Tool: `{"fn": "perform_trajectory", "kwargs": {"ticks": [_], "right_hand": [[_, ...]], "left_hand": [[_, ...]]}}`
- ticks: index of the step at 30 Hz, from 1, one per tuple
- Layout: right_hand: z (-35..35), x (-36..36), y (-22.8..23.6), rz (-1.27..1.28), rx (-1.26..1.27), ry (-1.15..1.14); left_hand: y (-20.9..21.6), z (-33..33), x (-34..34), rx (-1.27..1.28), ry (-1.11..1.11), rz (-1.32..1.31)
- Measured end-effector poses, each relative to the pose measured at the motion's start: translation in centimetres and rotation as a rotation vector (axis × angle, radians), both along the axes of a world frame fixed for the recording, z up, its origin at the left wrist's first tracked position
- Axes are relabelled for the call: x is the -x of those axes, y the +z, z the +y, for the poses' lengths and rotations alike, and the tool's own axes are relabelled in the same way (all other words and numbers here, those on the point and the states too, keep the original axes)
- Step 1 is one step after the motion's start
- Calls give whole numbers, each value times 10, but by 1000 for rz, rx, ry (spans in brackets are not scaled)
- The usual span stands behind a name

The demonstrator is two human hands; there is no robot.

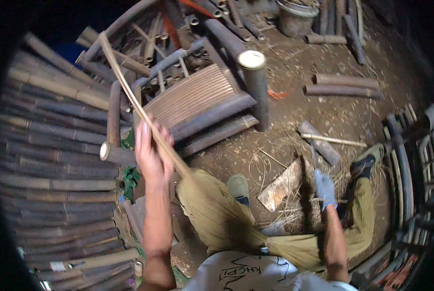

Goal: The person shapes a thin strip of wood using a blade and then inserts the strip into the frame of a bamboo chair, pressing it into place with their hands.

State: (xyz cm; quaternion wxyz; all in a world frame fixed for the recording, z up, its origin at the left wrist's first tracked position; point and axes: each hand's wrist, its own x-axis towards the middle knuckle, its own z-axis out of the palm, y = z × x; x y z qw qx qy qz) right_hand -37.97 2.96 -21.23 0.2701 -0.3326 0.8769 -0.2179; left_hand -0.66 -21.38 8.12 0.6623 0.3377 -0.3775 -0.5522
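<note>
One long bamboo strip [123,82] slants above the knee, the left hand [154,155] clamping its grip on it. The gloved right hand [325,188] is closed around a slim tool [315,154]. Beyond, a bucket [294,22] holds dry, strawlike matter. Littered earth floor [292,63] stretches from the slatted bamboo frame [197,97] to two cut lengths [342,91].

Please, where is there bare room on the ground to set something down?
Mostly open, though littered: the dirt floor between the two flat-lying bamboo lengths and the pale stick. Crowded: around the right hand, with bamboo shavings; the left side, filled by bamboo poles.
</note>
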Motion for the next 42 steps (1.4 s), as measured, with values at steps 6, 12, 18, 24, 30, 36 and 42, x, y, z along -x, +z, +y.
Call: {"fn": "perform_trajectory", "kwargs": {"ticks": [6, 12, 18, 24, 30, 36, 42], "right_hand": [[13, -50, -58, 46, -89, -58], [24, -53, -63, 98, -160, -58], [31, -50, -87, 73, -97, -52], [28, -54, -99, -27, -29, -99], [18, -54, -97, 24, -75, -77], [25, -50, -117, -85, -75, -119], [30, -47, -130, -54, -122, -69]], "left_hand": [[-66, -187, -70, -153, -28, -56], [-152, -280, -31, -204, 240, 255], [-170, -302, 11, -213, 300, 293], [-168, -308, 15, -183, 354, 223], [-182, -331, 5, -291, 196, 90], [-141, -371, 34, -428, -103, -801], [-151, -374, -56, 129, 908, -1711]]}}
